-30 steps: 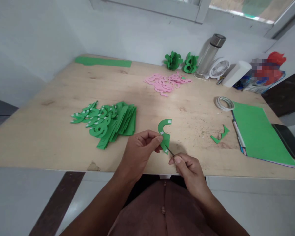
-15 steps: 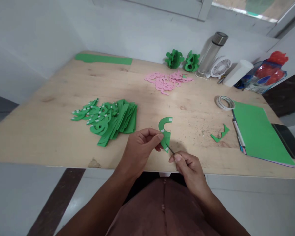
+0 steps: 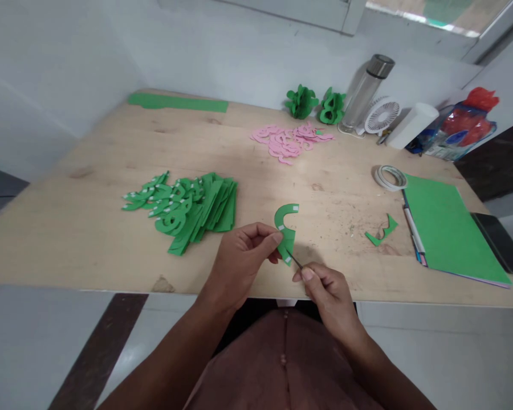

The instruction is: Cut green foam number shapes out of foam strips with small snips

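My left hand (image 3: 250, 250) pinches a curved green paper cutout (image 3: 278, 218) just above the table's front edge. White tape-like patches sit on its top end, its middle and its lower tip. In my right hand (image 3: 329, 285) is a pair of small scissors (image 3: 295, 261), its thin dark blade touching the lower part of the cutout; the handles are hidden by my fingers. Left of my left hand lies a pile of green paper strips (image 3: 216, 208), with several curled green cutouts (image 3: 171, 213) bearing white patches beside it. A jagged green scrap (image 3: 382, 232) lies to the right.
Pink paper cutouts (image 3: 284, 141) lie farther back, before two green paper shapes (image 3: 301, 102). A bottle (image 3: 363, 97), small fan (image 3: 382, 115) and white cylinder (image 3: 412, 126) line the wall. Tape rolls (image 3: 390, 177), green sheets (image 3: 457, 228) and a dark phone (image 3: 502, 244) are at right.
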`<state>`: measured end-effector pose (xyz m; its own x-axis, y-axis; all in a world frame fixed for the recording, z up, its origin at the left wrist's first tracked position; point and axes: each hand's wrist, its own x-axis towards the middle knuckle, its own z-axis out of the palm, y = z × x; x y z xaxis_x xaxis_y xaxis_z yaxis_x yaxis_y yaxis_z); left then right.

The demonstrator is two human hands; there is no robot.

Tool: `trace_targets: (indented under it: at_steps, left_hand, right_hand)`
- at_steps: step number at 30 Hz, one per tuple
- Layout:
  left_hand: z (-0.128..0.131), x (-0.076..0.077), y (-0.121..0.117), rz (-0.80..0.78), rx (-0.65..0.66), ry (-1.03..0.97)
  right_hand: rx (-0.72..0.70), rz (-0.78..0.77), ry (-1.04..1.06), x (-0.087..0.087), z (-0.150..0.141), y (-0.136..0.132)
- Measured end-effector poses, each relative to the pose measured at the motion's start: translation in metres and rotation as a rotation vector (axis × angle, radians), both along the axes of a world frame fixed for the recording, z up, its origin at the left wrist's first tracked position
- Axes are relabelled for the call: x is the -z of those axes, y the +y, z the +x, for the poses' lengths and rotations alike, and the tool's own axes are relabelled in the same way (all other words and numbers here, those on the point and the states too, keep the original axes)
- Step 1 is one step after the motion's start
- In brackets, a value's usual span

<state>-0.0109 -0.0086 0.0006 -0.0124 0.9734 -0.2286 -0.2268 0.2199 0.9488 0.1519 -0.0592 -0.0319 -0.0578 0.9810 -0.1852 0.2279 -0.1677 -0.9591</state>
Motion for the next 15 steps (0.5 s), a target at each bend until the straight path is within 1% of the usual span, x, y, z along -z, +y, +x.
trace_targets:
  at_steps: [10,15]
  left_hand:
    - [0.0007,0.0002,0.0004,-0.013,-0.008,-0.01]
    - [0.0006,-0.0009,-0.0021,0.049,-0.04,0.055]
  right_hand:
    - [0.0,-0.005,-0.001,-0.0007,-0.001,-0.0005]
    - [0.005,-0.002,0.03,-0.0034,-0.0027,0.0003]
